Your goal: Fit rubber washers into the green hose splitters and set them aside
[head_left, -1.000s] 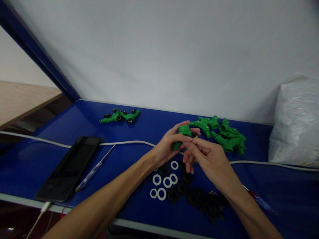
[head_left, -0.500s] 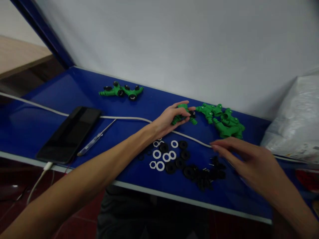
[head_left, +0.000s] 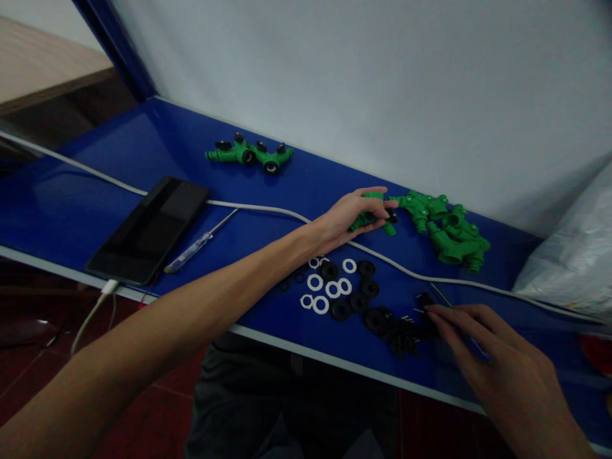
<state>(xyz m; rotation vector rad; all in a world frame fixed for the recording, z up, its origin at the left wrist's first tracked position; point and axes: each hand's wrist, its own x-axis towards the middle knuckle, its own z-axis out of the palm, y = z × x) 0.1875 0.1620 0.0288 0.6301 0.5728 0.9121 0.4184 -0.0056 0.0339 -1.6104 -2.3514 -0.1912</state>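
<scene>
My left hand (head_left: 361, 213) is closed around a green Y-shaped hose splitter (head_left: 373, 195), which has a black valve knob on one branch. Fingers hide much of its body. Lower right, my right hand (head_left: 492, 350) pinches a small black part (head_left: 422, 299) at the edge of a pile of black valve knobs (head_left: 401, 338), some with pale pins. A thin metal shaft (head_left: 440, 294) lies beside and partly under this hand. Left of the pile are several white rings (head_left: 320, 305) and black ring-shaped caps (head_left: 341, 310).
More green splitters (head_left: 459, 245) are heaped at the right back. Two splitters with black knobs (head_left: 271, 167) stand farther left. A phone (head_left: 148, 229), a screwdriver (head_left: 191, 252) and a white cable (head_left: 258, 207) lie on the blue table. A plastic bag (head_left: 568, 242) sits at right.
My right hand has moved down from near the cable to the black knobs, where its fingertips close on one part. My left hand keeps its grip on the splitter. The view has shifted.
</scene>
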